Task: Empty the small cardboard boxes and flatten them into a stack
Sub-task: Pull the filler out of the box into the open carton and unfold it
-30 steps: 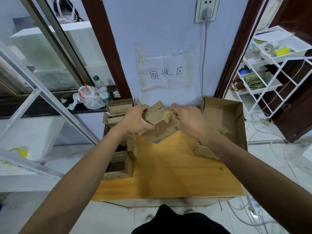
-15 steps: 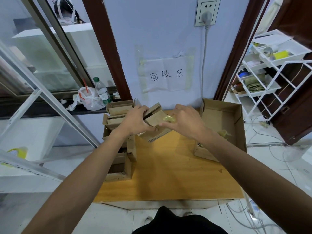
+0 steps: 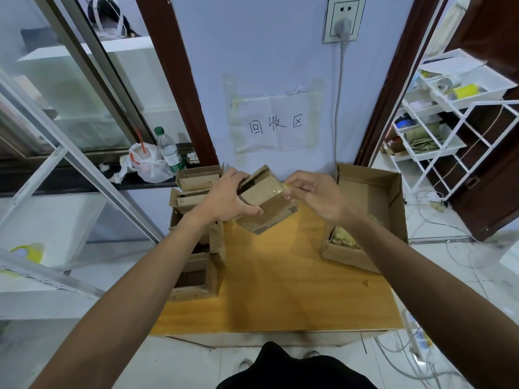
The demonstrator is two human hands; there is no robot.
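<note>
Nearest the camera, the wooden table (image 3: 280, 299) carries 1 open small box (image 3: 196, 276) at its left edge, upright, with its mouth facing up.

Beyond it, both forearms reach forward over the table top. The left hand (image 3: 224, 199) grasps the held cardboard box (image 3: 266, 211) from the left side: the thumb lies along the lower front face and the fingers curl over the upper left edge. This box is raised above the far half of the table, tilted with 1 corner pointing down, and it sits between the 2 hands.

The right hand (image 3: 317, 197) is just beside the box's upper right edge. Its thumb and fingertips pinch a yellowish translucent piece (image 3: 280, 189) — tape or film, which of the 2 cannot be told — that touches that edge.

At the right of the table stands a large cardboard box (image 3: 368, 192), open at the top, holding yellowish crumpled material (image 3: 342, 237) at its near end.

At the far left, behind the left hand, more small boxes (image 3: 196, 181) are piled — some open.

On the wall behind, a paper sign (image 3: 275, 124) is taped below a socket (image 3: 344, 18).
</note>
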